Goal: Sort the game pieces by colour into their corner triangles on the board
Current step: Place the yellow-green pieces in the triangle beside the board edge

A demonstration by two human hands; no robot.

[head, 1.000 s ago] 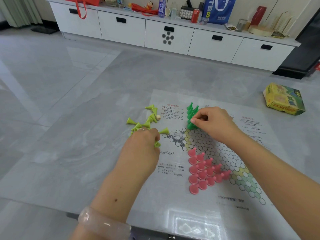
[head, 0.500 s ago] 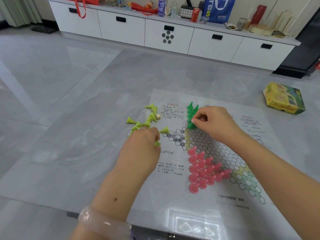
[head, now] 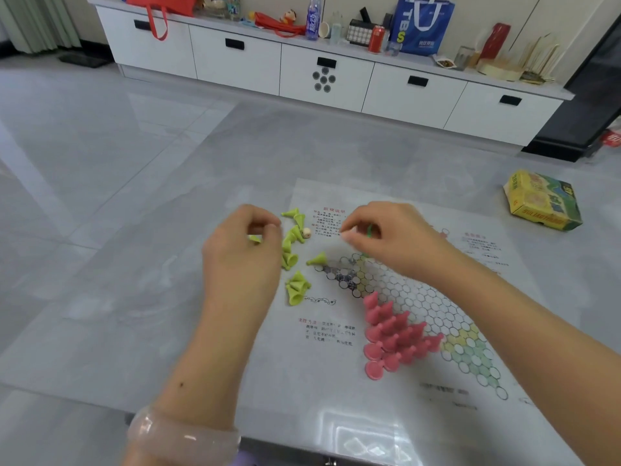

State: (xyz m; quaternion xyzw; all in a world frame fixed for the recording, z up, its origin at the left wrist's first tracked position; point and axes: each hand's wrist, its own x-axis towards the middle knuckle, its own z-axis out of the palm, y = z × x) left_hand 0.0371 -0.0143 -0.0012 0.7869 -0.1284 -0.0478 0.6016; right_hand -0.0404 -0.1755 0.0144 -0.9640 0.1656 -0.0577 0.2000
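Both hands have lifted off the table since a second ago, and the dark green pieces once standing at the board's far corner are now hidden behind the right hand. Left hand point(head: 243, 243), fingers curled, pinches a lime-green piece point(head: 254, 239) above the table point(head: 141, 264). Beside it, loose lime-green pieces point(head: 293, 250) lie toppled by the paper board's point(head: 413, 297) left edge, a small die point(head: 306, 233) among them. Right hand point(head: 386, 237) grips a dark green piece point(head: 369, 230) above the board. Pink pieces point(head: 393, 334) stand filling the near triangle. A yellow box point(head: 542, 200) sits far right.
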